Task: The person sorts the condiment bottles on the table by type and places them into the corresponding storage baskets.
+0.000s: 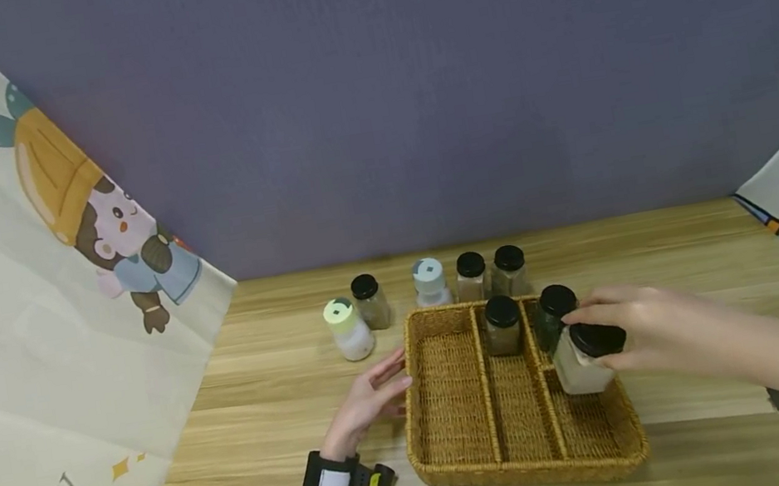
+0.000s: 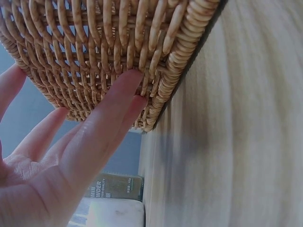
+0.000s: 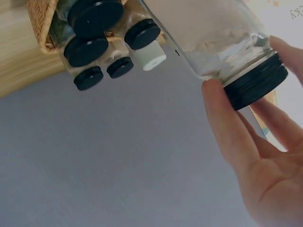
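My right hand point(image 1: 635, 321) grips a clear jar of pale powder point(image 1: 579, 370) around its black lid, fingers on one side and thumb on the other. The jar leans slightly over the front right compartment of the wicker basket point(image 1: 529, 470). In the right wrist view, the fingertips press the lid point(image 3: 258, 81) and the jar's shoulder. My left hand point(image 1: 368, 401) rests its extended fingertips against the basket's left side, uncurled; the left wrist view shows them touching the weave point(image 2: 94, 52). Inside the basket stand a black-lidded jar point(image 1: 503, 327) at the middle back and a dark green jar point(image 1: 551, 321) at the right back.
Behind the basket are a white-capped bottle point(image 1: 429, 279) and two black-lidded jars, one point(image 1: 471, 273) beside the other point(image 1: 510, 267). To the left stand a yellow-green-capped bottle point(image 1: 350, 333) and a black-lidded jar point(image 1: 370, 300). A dark wall panel point(image 1: 444, 100) rises behind the wooden table point(image 1: 242, 467).
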Tool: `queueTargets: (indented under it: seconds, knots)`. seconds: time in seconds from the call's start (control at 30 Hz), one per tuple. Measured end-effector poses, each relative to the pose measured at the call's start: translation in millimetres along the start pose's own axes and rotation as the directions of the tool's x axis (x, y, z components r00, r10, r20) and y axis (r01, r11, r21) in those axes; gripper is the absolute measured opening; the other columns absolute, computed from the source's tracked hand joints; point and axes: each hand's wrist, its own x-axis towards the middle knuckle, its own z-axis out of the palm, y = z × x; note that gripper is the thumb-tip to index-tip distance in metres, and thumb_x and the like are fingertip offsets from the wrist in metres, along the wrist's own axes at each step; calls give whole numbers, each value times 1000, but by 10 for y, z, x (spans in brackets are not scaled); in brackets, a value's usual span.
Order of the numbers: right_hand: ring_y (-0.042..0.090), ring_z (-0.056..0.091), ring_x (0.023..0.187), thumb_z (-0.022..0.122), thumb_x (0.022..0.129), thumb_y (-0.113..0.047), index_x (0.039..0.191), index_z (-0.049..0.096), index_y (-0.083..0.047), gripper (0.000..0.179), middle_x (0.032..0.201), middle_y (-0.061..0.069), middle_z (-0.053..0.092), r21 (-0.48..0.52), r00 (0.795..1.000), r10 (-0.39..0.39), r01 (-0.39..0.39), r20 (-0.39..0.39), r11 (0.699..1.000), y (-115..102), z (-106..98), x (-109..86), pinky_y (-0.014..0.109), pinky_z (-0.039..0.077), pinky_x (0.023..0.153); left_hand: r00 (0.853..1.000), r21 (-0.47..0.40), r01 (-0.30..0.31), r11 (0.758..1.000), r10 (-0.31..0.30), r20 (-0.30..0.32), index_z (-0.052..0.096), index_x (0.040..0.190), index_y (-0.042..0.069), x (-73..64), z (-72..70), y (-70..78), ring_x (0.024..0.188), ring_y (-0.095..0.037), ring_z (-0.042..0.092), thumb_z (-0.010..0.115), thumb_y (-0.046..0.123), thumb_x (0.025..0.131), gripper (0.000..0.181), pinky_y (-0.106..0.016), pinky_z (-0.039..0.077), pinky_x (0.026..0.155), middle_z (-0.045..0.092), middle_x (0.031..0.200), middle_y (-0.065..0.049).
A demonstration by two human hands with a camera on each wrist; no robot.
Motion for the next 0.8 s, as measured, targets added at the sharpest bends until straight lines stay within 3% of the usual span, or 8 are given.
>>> queueTargets:
  seconds: [0.3,0.53,0.8]
  knots:
    - [17,58,69,78,60,-13,102,62,-1,46,91,12,58,69,995,52,-58,89,996,-7,127,-103,18,47,48,1000,13,4,1000,-4,3,30,137,9,-2,-4,-7,110,-35,49,61,22,83,64,-41,52,75,28,140,-20]
    - [13,56,67,78,58,-13,99,63,0,46,89,8,58,33,997,56,-57,50,998,-19,198,-178,16,47,49,1000,4,1,1000,-1,-5,31,137,9,0,7,-1,110,-34,49,62,21,82,65,-41,52,75,28,140,-20]
    - [21,59,70,79,56,-16,99,64,-3,47,92,13,58,-19,995,89,-88,46,996,-21,271,-233,20,51,51,1000,9,2,1000,-2,-18,31,137,8,-13,16,2,108,-34,51,64,23,81,67,-40,52,75,28,139,-21]
